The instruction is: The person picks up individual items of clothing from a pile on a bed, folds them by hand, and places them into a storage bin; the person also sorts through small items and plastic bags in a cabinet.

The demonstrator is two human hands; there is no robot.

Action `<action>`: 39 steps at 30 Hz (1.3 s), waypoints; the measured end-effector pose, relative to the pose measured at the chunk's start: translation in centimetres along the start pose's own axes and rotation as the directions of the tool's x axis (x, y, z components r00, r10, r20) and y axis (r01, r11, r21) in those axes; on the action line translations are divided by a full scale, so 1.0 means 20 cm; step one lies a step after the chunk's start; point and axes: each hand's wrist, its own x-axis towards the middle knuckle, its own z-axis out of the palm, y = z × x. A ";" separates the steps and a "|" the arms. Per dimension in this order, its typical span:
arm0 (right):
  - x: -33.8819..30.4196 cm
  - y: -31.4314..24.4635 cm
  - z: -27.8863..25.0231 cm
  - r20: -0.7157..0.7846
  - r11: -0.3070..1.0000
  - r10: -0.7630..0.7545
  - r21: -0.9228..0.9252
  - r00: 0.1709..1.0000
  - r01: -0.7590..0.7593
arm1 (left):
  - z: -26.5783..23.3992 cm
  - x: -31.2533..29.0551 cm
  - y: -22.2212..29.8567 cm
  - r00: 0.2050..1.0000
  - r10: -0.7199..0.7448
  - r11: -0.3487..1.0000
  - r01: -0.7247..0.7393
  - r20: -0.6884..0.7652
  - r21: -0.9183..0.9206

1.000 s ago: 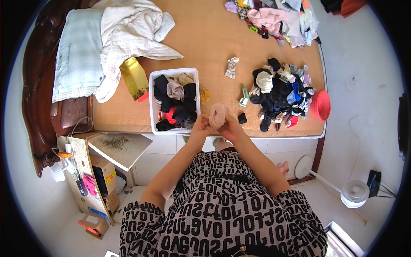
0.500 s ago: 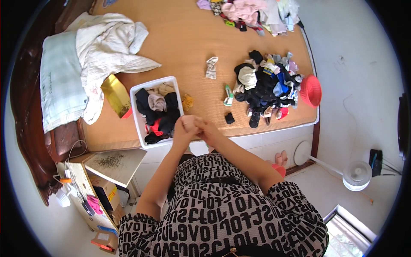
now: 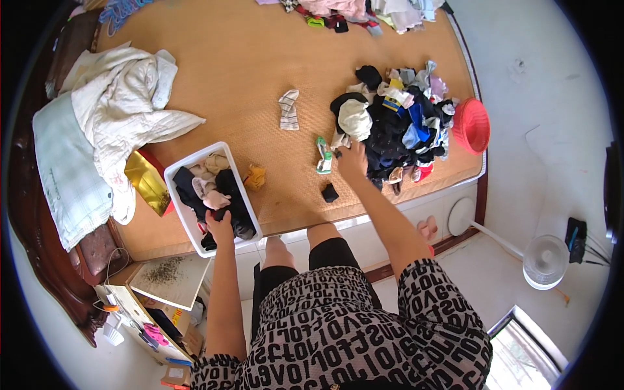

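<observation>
My left hand (image 3: pixel 220 227) reaches into the white plastic bin (image 3: pixel 170 185), its fingers apart over dark clothing. Just beyond its fingertips lies a pinkish bundled sock (image 3: pixel 216 199) among black and beige socks. My right hand (image 3: pixel 352 161) is at the near left edge of a large pile of socks and small clothes (image 3: pixel 393 140). Its fingers look spread at the pile's edge; a small dark patch shows by the thumb side. A white and green sock (image 3: pixel 323 156) lies just left of it, a small black folded piece (image 3: pixel 330 192) nearer me.
A striped sock (image 3: pixel 289 109) and a mustard cloth (image 3: pixel 255 177) lie on the woven mat. Right of the pile stands a red basket (image 3: pixel 471 126). A gold box (image 3: pixel 146 182), a white quilt (image 3: pixel 123 107) and more clothes (image 3: pixel 344 8) lie around. A fan (image 3: pixel 545 262) stands right.
My hands, together near the bin around a pinkish bundle, have parted. The left moved into the bin, where a pinkish bundle now lies; the right moved to the pile. The whole view has shifted.
</observation>
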 end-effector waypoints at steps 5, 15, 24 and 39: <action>0.25 0.40 0.07 0.066 0.885 -0.126 -0.444 0.990 0.142 | 0.24 -0.29 0.17 0.945 -0.047 0.998 0.057 0.323 -0.022; 0.00 -0.14 -0.52 0.256 0.580 -0.058 0.796 0.965 -0.176 | 0.50 -0.75 1.03 0.683 0.684 0.724 -0.680 0.255 -0.121; -0.24 -0.19 -0.67 0.162 0.232 -0.124 0.964 0.979 -0.130 | 0.44 -0.86 1.22 0.541 0.709 0.651 -0.749 0.452 -0.125; -0.48 -0.38 -1.03 -0.273 0.329 -0.160 0.891 0.948 0.312 | -0.06 -0.86 1.26 0.644 0.450 0.780 0.053 0.618 -0.624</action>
